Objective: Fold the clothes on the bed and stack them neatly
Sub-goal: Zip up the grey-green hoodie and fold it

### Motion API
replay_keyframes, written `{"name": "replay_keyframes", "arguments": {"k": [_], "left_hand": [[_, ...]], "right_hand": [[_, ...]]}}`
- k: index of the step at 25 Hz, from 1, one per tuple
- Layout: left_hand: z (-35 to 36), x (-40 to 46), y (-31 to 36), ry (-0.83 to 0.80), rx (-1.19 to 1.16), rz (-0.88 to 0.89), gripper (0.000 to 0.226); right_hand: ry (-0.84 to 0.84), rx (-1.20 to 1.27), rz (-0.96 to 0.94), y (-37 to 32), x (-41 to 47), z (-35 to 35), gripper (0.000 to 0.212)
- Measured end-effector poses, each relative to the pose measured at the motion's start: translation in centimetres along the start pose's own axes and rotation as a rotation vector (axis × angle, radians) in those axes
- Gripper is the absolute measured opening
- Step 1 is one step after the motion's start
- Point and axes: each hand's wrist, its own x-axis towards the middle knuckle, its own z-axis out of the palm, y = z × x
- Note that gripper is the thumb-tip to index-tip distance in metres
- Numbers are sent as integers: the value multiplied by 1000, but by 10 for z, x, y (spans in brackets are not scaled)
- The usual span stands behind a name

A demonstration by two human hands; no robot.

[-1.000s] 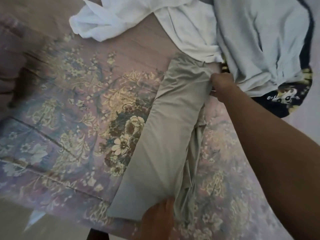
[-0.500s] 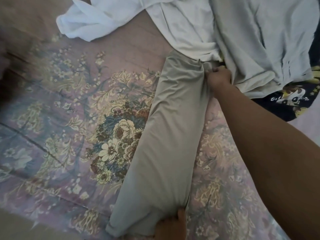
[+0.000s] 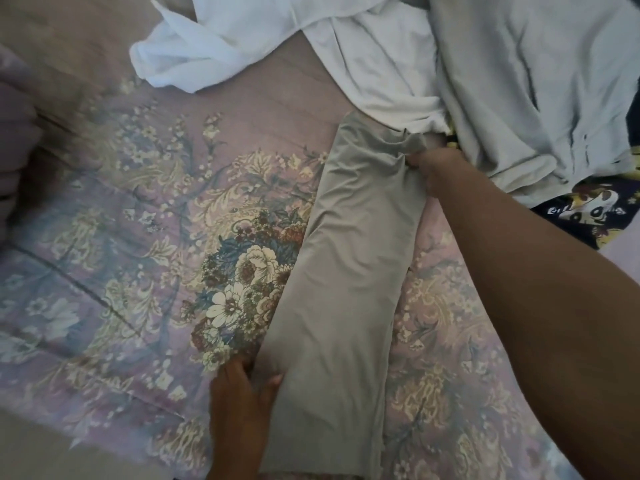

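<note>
A long beige-grey garment (image 3: 349, 271), folded lengthwise into a narrow strip, lies on the floral bedspread (image 3: 138, 237). My right hand (image 3: 436, 168) grips its far end, where the cloth bunches up. My left hand (image 3: 242, 386) holds the garment's left edge near the near end, thumb on top of the cloth and fingers at or under the edge. The strip's near end hangs over the front edge of the bed.
A crumpled white garment (image 3: 242, 39) lies at the back. Beside it on the right sits a pale grey-blue garment (image 3: 536, 81), and a dark printed cloth (image 3: 595, 216) shows at the right edge. A purple pillow (image 3: 14, 140) is at the far left.
My left hand has moved from the garment's near right corner to its left edge. The strip now lies smoother and narrower, the loose folds along its right side gone. My right hand still grips the far end.
</note>
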Motion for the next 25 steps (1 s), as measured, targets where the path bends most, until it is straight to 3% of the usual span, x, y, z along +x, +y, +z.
{"name": "replay_keyframes", "arguments": {"k": [2,5,6,8,11,16,19,21,23,25], "left_hand": [[7,4,-11,-10,-95,-51,42],[12,-7,-19,-66,-72,-45,47],[12,-6,-22,-61,-87,-33,45],[11,-3,-25,-69,-118,-31,43],[3,-11,-32,-79,-215,-77,44],[-11,-14,-59,-193,-237,-144,39],[-21,-12,-76,-314,-267,-44,16],[-23,-8,-89,-307,-215,136,35],[-13,-4,-101,-216,-174,342,39],[1,-10,-111,-110,-197,243,33]], "right_hand": [[147,-125,-79,-2,1,1,42],[360,-561,-323,-1,-11,6,39],[369,-697,-430,-3,-15,9,40],[236,-825,-621,-17,-25,30,39],[46,-836,-515,-47,-29,70,39],[120,-760,-377,-58,-26,87,38],[219,-610,-412,-74,-17,83,33],[259,-565,-417,-87,-4,71,32],[143,-676,-459,-92,3,66,34],[-16,-818,-509,-88,1,70,43]]}}
